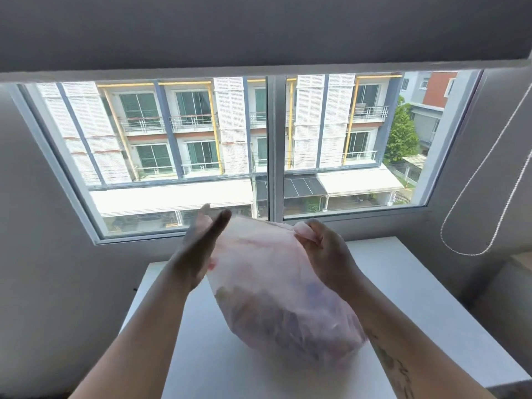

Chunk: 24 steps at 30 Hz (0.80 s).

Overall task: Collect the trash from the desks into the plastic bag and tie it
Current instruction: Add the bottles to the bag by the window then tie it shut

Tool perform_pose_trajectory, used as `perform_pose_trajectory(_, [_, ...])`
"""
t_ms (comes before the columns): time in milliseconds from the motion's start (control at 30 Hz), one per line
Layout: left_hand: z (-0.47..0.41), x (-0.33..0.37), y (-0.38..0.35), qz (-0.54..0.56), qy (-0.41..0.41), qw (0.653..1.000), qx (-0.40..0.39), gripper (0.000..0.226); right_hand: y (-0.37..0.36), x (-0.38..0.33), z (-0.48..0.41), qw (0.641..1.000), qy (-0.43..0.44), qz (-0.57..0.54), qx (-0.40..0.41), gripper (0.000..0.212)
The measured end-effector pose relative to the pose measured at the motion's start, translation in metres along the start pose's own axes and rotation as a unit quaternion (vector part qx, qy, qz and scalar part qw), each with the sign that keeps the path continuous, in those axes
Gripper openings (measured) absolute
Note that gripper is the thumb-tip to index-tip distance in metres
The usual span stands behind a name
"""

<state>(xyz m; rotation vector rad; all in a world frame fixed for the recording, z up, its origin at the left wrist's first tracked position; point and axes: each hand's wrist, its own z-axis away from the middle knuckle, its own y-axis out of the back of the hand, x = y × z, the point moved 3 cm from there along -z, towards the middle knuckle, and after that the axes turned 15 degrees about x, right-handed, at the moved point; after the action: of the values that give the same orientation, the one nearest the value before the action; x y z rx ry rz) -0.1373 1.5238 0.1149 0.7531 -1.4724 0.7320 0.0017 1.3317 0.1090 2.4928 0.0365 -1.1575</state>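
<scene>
Head view: your right hand (322, 249) pinches the plastic bag (276, 286) top; your left hand (198, 249), fingers straight, presses its side above the white desk (417, 298).

a big window (270, 151) is taking up the grey wall (43, 226). a dark blind (259, 30) is hanging rolled up above it. a white bead cord (475, 254) is dangling in a loop on the right. outside, a tall white building (230, 125) with balconies is standing across the street, white awnings (172, 197) are shining in the sun, and a green tree (401, 136) is growing beside it.
</scene>
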Motion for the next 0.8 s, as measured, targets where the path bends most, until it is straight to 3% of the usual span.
perform_pose_trajectory(33, [0.002,-0.01,0.003,-0.021,0.011,0.998,-0.053,0.115,0.0,0.002,0.0,1.0,0.004,-0.002,0.016,0.024])
perform_pose_trajectory(133, [0.014,-0.03,0.005,-0.064,-0.027,0.981,-0.182,0.064,0.0,0.009,0.001,0.999,-0.012,-0.018,0.049,0.021])
perform_pose_trajectory(167, [0.017,-0.032,0.003,-0.084,-0.041,0.98,-0.177,0.055,-0.002,0.011,0.001,0.998,-0.02,-0.028,0.05,0.02])
perform_pose_trajectory(267, [0.013,-0.027,-0.002,-0.1,-0.071,0.991,-0.06,0.046,-0.009,0.017,0.003,0.998,-0.027,-0.045,0.025,0.016])
perform_pose_trajectory(333, [0.013,-0.02,-0.016,-0.056,-0.059,0.994,-0.07,0.034,-0.013,0.018,0.005,0.998,-0.037,-0.051,0.011,0.014])
perform_pose_trajectory(433, [0.012,-0.009,-0.035,0.105,-0.015,0.993,-0.05,0.026,-0.013,0.015,0.006,0.997,-0.058,-0.054,0.005,0.01])
perform_pose_trajectory(567, [0.003,-0.004,-0.043,0.314,0.085,0.945,0.042,0.028,-0.001,0.023,0.003,0.99,-0.107,-0.063,0.063,0.02])
perform_pose_trajectory(600, [0.0,-0.006,-0.043,0.334,0.101,0.935,0.059,0.029,0.005,0.027,0.003,0.974,-0.167,-0.114,0.104,0.021])
perform_pose_trajectory(667, [-0.003,-0.006,-0.043,0.359,0.102,0.924,0.079,0.033,0.016,0.033,0.0,0.895,-0.297,-0.285,0.171,0.022])
perform_pose_trajectory(700, [-0.004,-0.006,-0.043,0.371,0.097,0.919,0.087,0.036,0.02,0.034,-0.001,0.85,-0.338,-0.354,0.192,0.023])
perform_pose_trajectory(800, [-0.012,-0.009,-0.04,0.401,0.114,0.899,0.131,0.034,0.025,0.037,-0.003,0.771,-0.403,-0.439,0.225,0.025])
